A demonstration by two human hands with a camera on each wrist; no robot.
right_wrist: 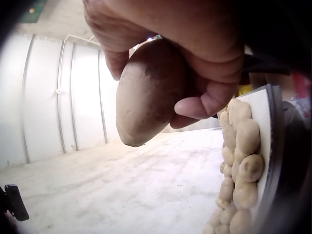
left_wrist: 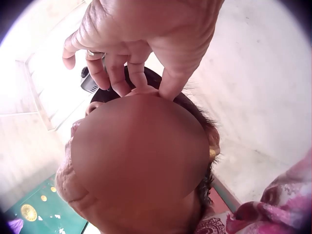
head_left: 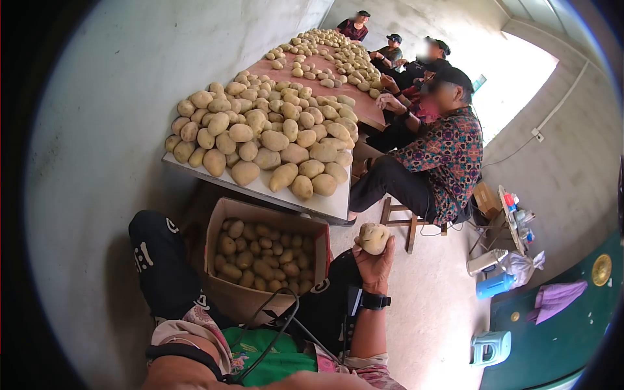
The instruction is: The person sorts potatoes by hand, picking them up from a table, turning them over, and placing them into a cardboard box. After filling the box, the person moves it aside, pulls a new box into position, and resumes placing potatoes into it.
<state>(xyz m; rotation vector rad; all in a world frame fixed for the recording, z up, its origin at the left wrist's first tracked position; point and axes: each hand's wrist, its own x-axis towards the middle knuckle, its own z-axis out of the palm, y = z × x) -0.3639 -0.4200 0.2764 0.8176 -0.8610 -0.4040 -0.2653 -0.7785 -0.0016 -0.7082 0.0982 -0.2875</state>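
A pale potato (head_left: 374, 238) rests in my raised right hand (head_left: 375, 272), to the right of the cardboard box (head_left: 224, 296). The right wrist view shows that potato (right_wrist: 146, 97) gripped between the thumb and curled fingers of the right hand (right_wrist: 170, 53). My left hand (left_wrist: 146, 29) touches the front of the wearer's head with relaxed, slightly bent fingertips, just below the dark cap (left_wrist: 151, 75); it holds no visible object. The head view shows only the left forearm at the bottom. Many potatoes (head_left: 260, 250) lie inside the open box.
Beyond the box, potatoes (head_left: 244, 133) are heaped on the white-edged table (head_left: 279, 199). Several seated people line its right side, the nearest in a patterned shirt (head_left: 448, 159) on a wooden stool. A blue stool (head_left: 491, 349) and flask (head_left: 495, 286) stand at the right.
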